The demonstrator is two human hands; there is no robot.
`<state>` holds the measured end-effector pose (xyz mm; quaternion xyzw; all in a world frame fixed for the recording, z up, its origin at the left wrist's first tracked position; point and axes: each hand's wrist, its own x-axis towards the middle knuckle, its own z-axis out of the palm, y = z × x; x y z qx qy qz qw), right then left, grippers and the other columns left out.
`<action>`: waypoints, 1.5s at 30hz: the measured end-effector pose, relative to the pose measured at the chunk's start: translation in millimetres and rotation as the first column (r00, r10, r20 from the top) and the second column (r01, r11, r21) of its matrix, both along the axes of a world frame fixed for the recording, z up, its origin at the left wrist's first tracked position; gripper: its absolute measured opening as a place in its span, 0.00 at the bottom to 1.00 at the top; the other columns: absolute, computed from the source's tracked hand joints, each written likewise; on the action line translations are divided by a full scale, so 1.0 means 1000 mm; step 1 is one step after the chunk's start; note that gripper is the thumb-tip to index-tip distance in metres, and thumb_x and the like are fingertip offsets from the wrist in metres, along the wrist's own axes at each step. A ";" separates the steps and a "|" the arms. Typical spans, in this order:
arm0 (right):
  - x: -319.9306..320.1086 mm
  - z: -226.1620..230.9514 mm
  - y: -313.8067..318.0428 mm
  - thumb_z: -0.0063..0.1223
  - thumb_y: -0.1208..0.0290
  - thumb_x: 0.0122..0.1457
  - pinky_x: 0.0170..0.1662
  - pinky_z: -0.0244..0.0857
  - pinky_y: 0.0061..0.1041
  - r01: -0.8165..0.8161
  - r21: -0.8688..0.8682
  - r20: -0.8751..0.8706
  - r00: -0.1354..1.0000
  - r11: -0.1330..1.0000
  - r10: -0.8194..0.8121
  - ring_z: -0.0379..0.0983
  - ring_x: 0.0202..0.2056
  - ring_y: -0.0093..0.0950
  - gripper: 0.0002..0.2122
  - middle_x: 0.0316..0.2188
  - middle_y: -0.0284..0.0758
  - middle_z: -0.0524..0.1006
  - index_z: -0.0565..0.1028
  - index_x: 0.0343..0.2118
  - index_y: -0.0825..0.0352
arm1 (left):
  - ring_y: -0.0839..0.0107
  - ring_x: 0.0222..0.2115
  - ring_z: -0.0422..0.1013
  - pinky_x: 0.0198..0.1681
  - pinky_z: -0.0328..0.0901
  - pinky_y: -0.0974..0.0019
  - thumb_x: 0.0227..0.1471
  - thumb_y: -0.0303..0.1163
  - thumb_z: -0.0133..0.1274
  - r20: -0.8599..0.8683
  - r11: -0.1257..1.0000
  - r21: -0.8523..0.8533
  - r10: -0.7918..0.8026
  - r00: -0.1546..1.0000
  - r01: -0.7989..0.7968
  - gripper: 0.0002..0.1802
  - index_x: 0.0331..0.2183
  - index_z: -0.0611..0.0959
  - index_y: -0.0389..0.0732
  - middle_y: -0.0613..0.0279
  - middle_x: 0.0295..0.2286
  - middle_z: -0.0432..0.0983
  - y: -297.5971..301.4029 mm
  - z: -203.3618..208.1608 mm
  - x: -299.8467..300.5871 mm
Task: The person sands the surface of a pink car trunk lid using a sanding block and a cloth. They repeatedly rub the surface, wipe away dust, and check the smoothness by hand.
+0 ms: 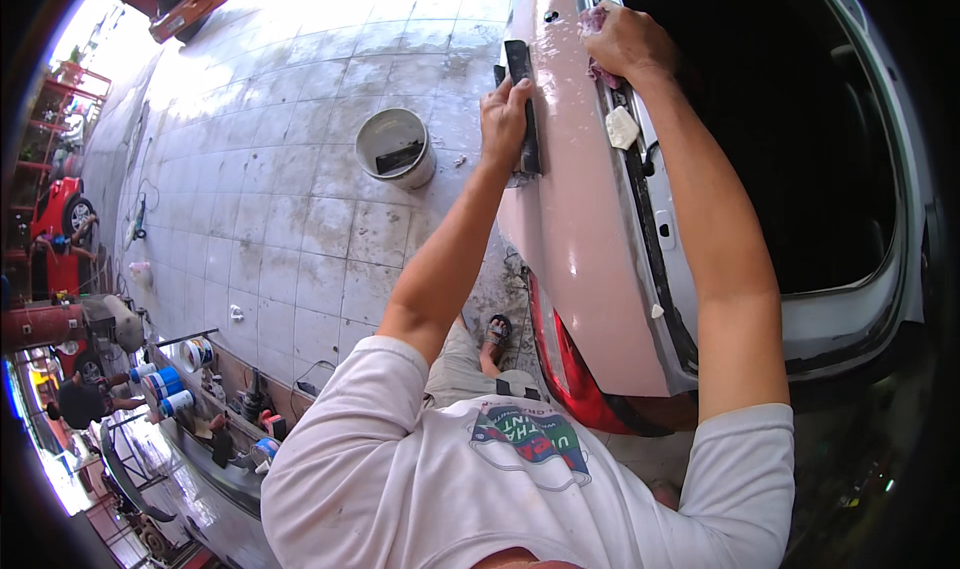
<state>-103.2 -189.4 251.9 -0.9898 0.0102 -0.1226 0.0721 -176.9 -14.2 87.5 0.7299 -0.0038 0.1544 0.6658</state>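
Note:
My left hand (pixel 503 124) is closed around a long black sanding block (pixel 518 61), held along the left edge of a wet, pinkish car panel (pixel 585 259). Farther right, my right hand (pixel 632 44) grips a crumpled purplish cloth (pixel 598 19) at the panel's inner edge, beside the dark window opening. Just below that hand, an off-white lump (pixel 622 127) rests on the black-lined channel. A smaller pale piece (pixel 657 311) lies lower down the same channel. The panel's surface shines with water near both hands.
A whitish bucket (pixel 395 149) with a black block inside stands on the wet tiled floor. Below the panel is a red tail light (pixel 565 359). Paint cans (pixel 165 384) and tools crowd the lower left. A person (pixel 85 399) and a red car (pixel 60 209) are at far left.

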 end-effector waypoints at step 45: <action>0.008 0.005 -0.012 0.61 0.47 0.57 0.54 0.76 0.46 0.046 -0.072 -0.071 0.996 0.996 -0.051 0.82 0.50 0.50 0.21 0.47 0.44 0.86 0.84 0.49 0.51 | 0.36 0.61 0.64 0.65 0.60 0.45 0.63 0.57 0.54 -0.092 0.998 0.066 0.000 0.996 0.006 0.35 0.65 0.78 0.50 0.31 0.59 0.67 -0.021 -0.006 -0.090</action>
